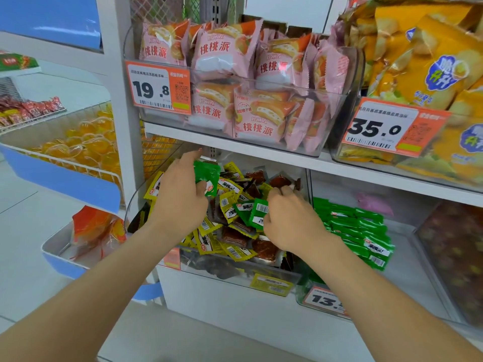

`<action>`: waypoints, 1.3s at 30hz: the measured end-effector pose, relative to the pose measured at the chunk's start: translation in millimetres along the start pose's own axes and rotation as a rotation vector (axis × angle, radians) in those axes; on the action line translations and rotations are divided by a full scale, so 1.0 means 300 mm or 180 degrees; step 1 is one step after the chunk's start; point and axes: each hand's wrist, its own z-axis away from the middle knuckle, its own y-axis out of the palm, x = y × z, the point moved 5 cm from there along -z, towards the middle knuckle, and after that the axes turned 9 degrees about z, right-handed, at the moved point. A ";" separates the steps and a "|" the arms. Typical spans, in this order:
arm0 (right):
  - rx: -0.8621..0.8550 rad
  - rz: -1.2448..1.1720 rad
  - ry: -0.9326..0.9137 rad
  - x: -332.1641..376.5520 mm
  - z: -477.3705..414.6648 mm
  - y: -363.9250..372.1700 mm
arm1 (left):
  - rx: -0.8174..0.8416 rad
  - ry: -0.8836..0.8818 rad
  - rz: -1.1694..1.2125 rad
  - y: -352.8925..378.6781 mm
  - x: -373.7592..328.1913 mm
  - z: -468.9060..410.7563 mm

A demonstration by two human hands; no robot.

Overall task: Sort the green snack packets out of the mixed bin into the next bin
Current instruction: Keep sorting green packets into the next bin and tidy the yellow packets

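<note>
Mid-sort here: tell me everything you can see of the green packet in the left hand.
The green packet is a small pouch of glossy, crinkled bright-green film with a round red-and-white logo near its lower corner. The left hand grips it, thumb on its lower edge, hiding its left part. It is held tilted above the yellow and dark red packets at the back left of the mixed bin. One packet or several stacked: cannot tell.

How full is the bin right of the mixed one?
Partly full: green packets pile at the left of the next bin; bare floor shows to their right.
</note>
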 end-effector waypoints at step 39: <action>-0.0032 -0.4534 0.0736 0.067 0.121 -0.093 | 0.0155 -0.0919 0.2227 0.060 -0.059 0.073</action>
